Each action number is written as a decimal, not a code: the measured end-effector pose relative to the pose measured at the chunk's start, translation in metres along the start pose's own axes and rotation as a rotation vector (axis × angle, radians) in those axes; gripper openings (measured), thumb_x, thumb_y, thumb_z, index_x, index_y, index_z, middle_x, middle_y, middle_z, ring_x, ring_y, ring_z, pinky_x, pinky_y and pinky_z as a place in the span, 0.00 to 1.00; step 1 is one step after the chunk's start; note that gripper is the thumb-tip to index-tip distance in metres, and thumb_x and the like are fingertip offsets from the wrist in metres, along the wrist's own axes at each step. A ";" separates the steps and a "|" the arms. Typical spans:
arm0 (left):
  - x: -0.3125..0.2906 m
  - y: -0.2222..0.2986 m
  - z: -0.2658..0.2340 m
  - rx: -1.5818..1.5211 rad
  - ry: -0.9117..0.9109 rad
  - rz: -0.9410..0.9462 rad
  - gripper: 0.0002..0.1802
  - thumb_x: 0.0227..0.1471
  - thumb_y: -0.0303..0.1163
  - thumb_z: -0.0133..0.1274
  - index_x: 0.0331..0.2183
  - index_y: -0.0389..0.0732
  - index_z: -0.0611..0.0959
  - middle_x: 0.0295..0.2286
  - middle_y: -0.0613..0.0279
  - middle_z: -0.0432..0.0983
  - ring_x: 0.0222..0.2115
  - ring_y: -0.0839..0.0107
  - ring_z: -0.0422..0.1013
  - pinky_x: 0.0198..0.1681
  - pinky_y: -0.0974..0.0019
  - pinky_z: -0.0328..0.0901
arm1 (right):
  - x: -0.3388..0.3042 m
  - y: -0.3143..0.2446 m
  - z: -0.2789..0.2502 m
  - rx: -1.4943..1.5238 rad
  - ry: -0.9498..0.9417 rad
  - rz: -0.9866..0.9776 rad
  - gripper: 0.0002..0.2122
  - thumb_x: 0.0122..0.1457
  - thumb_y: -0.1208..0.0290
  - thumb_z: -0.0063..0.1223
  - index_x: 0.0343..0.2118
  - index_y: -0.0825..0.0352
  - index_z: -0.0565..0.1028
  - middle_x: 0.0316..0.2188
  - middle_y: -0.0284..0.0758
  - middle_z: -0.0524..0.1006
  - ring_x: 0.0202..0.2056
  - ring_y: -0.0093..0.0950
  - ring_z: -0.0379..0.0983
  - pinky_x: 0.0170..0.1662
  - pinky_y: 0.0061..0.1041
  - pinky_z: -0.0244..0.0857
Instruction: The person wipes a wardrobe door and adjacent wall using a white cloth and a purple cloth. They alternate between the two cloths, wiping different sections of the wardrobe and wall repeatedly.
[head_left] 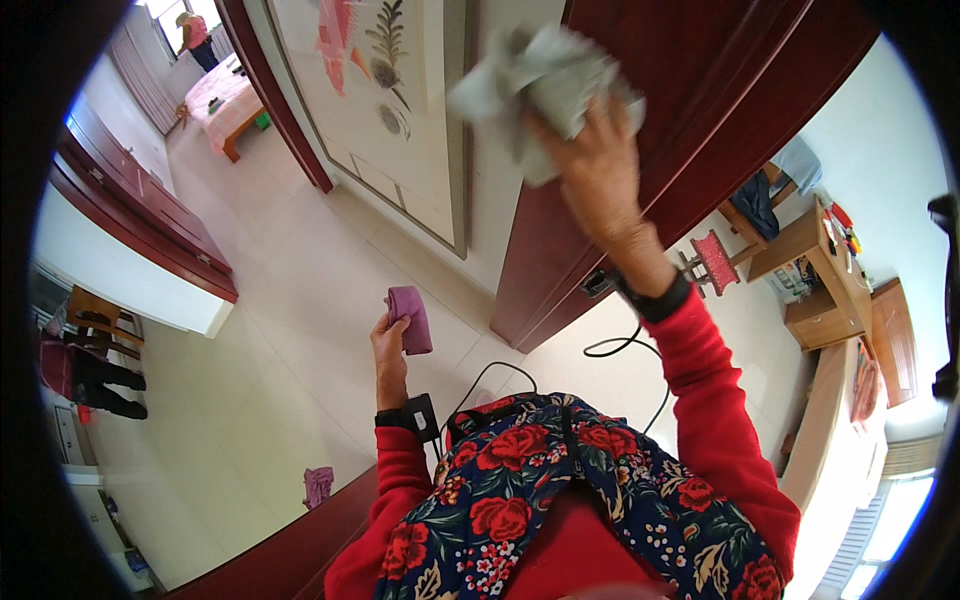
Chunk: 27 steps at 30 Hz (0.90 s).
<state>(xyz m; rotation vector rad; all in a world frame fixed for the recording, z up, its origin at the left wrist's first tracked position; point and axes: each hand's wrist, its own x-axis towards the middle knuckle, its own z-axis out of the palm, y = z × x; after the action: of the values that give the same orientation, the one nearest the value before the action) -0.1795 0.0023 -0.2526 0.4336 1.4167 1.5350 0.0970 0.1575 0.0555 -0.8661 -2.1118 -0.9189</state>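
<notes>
Raised high, my right hand presses a crumpled grey-green cloth near the upper part of a dark red wooden door. The cloth is blurred and overlaps the door's edge; whether it touches the surface I cannot tell. A metal latch shows on the door's edge below my forearm. Lower and to the left, my left hand grips a folded purple cloth between thumb and fingers, above the tiled floor.
A framed picture hangs left of the door. Black cable loops beside my body. Another purple cloth hangs at lower left. To the right are a red-topped stool and a desk. A person stands in a far room.
</notes>
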 end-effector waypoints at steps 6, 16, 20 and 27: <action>-0.010 -0.001 -0.002 -0.009 0.014 -0.009 0.15 0.50 0.25 0.54 0.42 0.35 0.81 0.34 0.64 0.78 0.33 0.74 0.74 0.35 0.70 0.68 | -0.147 -0.059 0.102 0.150 -0.534 -0.217 0.11 0.50 0.72 0.51 0.37 0.64 0.78 0.57 0.38 0.67 0.63 0.34 0.55 0.61 0.36 0.53; -0.024 0.012 -0.052 -0.063 0.153 -0.014 0.18 0.50 0.23 0.53 0.45 0.33 0.79 0.35 0.61 0.79 0.33 0.71 0.75 0.35 0.68 0.70 | -0.221 -0.048 0.102 0.953 -1.287 0.116 0.16 0.48 0.80 0.48 0.41 0.65 0.79 0.40 0.42 0.79 0.49 0.37 0.71 0.54 0.34 0.59; -0.006 0.004 -0.044 -0.053 0.045 -0.014 0.18 0.49 0.24 0.53 0.44 0.32 0.79 0.35 0.62 0.78 0.33 0.70 0.74 0.35 0.68 0.70 | -0.167 -0.007 0.036 1.345 -0.978 0.344 0.21 0.49 0.83 0.45 0.48 0.67 0.74 0.45 0.42 0.77 0.47 0.36 0.73 0.50 0.31 0.65; 0.033 -0.002 0.018 0.009 -0.274 0.193 0.15 0.50 0.29 0.55 0.41 0.35 0.80 0.34 0.64 0.78 0.33 0.73 0.73 0.37 0.70 0.68 | -0.110 0.074 -0.127 1.121 -0.483 0.753 0.17 0.56 0.77 0.50 0.50 0.68 0.72 0.42 0.38 0.78 0.41 0.27 0.74 0.46 0.27 0.68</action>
<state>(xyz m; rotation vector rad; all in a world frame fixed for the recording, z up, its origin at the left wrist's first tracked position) -0.1803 0.0393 -0.2605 0.7742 1.1950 1.5535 0.2541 0.0636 0.0631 -1.1210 -1.9289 0.8715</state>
